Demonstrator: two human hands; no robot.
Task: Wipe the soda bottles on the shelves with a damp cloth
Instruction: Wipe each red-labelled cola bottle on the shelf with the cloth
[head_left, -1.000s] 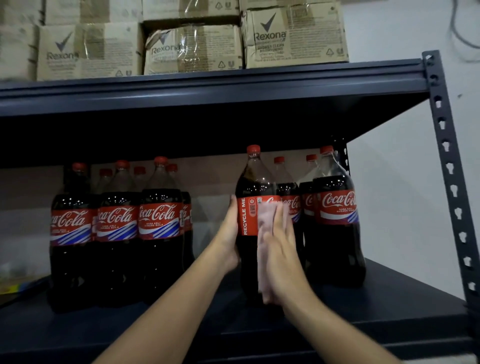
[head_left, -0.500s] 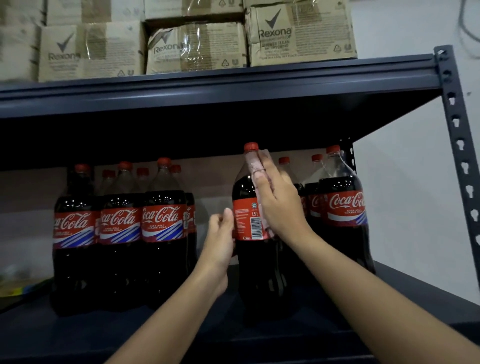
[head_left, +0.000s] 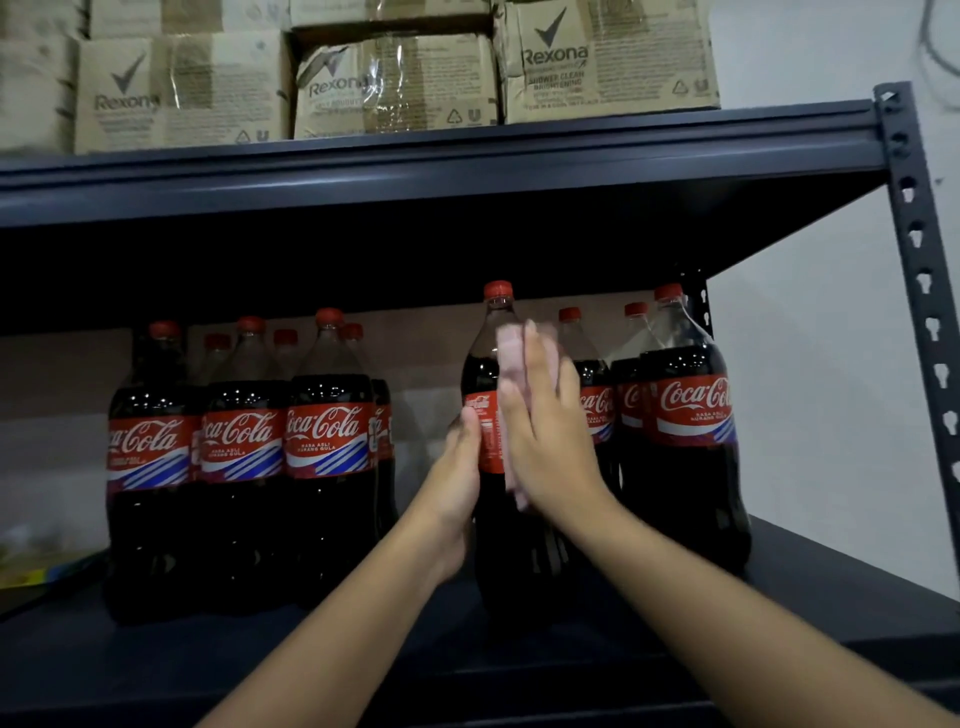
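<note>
In the head view, a cola bottle (head_left: 485, 395) with a red cap stands upright on the dark metal shelf (head_left: 332, 644), pulled forward from the rows behind it and set between the two hands. The left hand (head_left: 457, 478) holds the bottle's left side at the level of the red label, thumb up along the label edge and fingers curved round the body. The right hand (head_left: 545, 436) lies flat against the bottle's front and right side, fingers straight and pointing up, pressing a pale pink cloth (head_left: 511, 353) to the upper body and label; the cloth shows above the fingertips and below the heel of the palm. A group of other cola bottles (head_left: 239, 457) stands to the left, well apart from the hands, and another group (head_left: 691, 415) stands just beside the held bottle on the right. On the shelf above sit brown Rexona cartons (head_left: 395, 83). A perforated upright post (head_left: 919, 270) frames the right edge.
</note>
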